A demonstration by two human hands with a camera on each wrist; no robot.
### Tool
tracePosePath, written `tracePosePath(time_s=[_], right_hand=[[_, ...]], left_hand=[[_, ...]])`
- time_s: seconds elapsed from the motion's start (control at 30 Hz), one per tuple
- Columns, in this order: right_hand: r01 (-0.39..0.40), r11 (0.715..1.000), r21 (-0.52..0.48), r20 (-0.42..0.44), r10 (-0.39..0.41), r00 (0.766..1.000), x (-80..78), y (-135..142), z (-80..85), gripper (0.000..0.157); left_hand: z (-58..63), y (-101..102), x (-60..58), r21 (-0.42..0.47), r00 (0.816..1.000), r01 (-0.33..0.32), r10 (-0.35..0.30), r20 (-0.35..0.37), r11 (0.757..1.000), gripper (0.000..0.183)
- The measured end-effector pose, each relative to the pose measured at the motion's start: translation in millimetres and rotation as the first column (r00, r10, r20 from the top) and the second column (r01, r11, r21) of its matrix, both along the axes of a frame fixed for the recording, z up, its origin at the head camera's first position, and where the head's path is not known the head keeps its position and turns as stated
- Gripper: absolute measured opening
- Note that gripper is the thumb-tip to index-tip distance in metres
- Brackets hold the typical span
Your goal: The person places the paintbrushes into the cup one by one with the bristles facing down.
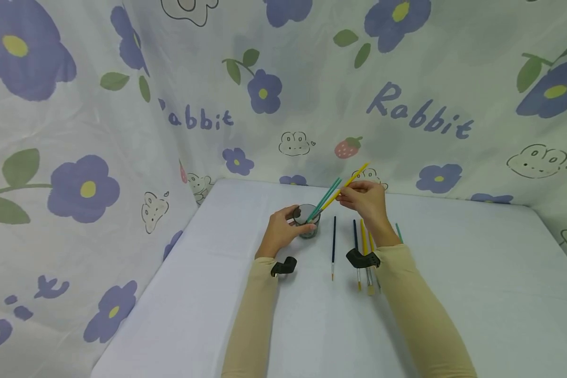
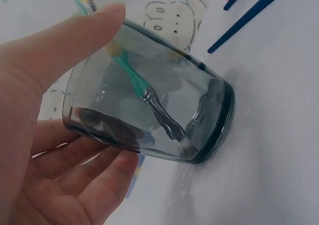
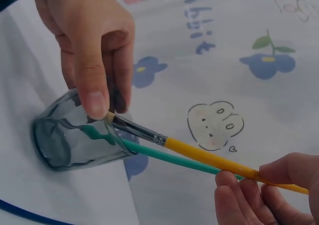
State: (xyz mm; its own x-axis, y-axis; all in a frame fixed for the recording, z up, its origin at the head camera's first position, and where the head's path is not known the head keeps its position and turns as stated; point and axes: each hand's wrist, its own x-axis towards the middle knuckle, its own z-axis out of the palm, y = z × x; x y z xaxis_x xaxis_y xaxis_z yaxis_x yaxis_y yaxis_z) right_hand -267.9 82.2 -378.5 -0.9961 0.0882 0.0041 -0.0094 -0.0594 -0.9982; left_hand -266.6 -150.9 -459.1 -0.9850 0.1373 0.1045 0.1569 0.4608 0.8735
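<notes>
My left hand (image 1: 283, 228) grips a clear grey-tinted drinking glass (image 1: 308, 232), thumb at the rim and fingers round the far side. Inside the glass leans a teal-handled paintbrush (image 3: 169, 158), its bristle end down near the base in the left wrist view (image 2: 132, 75). Between thumb and fingers, my right hand (image 1: 366, 202) pinches a yellow-handled paintbrush (image 3: 199, 158). That brush slants down toward the glass, its bristle tip right at the rim beside my left thumb. The yellow and teal handles run close together.
On the white-covered table (image 1: 193, 289), a dark blue paintbrush (image 1: 333, 241) lies right of the glass. More brushes lie beyond it: another blue one (image 1: 356, 231), yellow ones (image 1: 364, 239), and a teal one (image 1: 399, 232) partly hidden by my right arm. A patterned curtain (image 1: 312, 105) hangs behind.
</notes>
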Motion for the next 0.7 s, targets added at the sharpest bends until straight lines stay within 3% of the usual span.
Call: tracePosePath(time_s=[0.7], right_hand=[[-0.027,0.993,0.115,0.033,0.023,0.999,3.7,-17.9,-13.3,0.030]], left_hand=[[-0.5,-0.3,-0.3,-0.003,1.000,-0.005,0.005,-0.004,1.000,0.089]])
